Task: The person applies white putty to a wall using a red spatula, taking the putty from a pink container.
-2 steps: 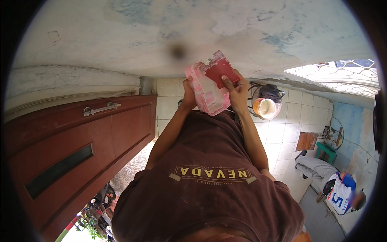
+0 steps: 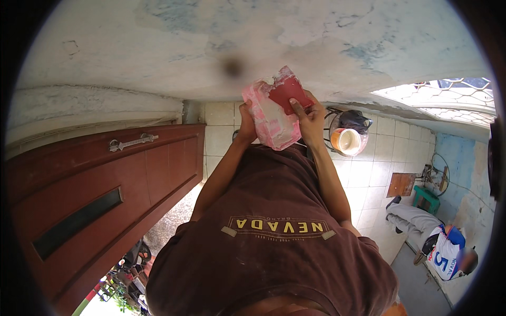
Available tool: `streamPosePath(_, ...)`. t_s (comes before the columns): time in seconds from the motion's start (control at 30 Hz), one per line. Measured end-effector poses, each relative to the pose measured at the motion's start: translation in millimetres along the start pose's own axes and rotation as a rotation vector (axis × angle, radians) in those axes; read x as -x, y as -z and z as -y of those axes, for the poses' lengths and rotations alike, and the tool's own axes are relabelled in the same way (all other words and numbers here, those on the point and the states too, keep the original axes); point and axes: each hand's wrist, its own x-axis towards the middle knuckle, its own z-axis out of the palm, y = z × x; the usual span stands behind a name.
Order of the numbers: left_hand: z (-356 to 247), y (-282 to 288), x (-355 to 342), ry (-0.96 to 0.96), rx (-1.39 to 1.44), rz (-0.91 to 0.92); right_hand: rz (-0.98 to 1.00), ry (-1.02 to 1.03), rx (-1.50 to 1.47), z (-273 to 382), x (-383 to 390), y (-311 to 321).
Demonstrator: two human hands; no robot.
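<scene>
My left hand (image 2: 246, 124) grips the side of a pink, box-like holder (image 2: 275, 138) smeared with whitish paste. In my right hand (image 2: 312, 120) is a flat red putty scraper (image 2: 287, 94), thumb laid across its face. The scraper rests over the holder's upper right part, its far edge coated with pale paste. Both are held up in front of my chest, close to the wall. My left fingers are mostly hidden behind the holder.
A patchy plastered wall (image 2: 295, 31) spans the front. To the left is a brown door (image 2: 132, 174) with a handle. At right, a white-and-orange bucket (image 2: 348, 141) stands by a black bag (image 2: 356, 120). Farther right are a green stool (image 2: 426, 199) and another person (image 2: 445, 247).
</scene>
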Motion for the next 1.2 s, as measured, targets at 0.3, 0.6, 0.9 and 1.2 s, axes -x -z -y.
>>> streamPosePath(0.3,-4,-7,-1,0.024,-0.055,0.018,0.011,-0.019,0.067,-15,-1,5)
streamPosePath(0.6,-12,-27,-1,0.029,-0.038,0.033,0.112,-0.168,-0.117,-28,-9,15)
streamPosePath(0.9,-11,-17,-1,0.01,-0.028,0.02,0.104,-0.276,-0.443,-41,-12,16)
streamPosePath(1.2,-23,14,6,-0.067,-0.069,-0.18,-0.002,-0.26,-0.701,-43,-10,30)
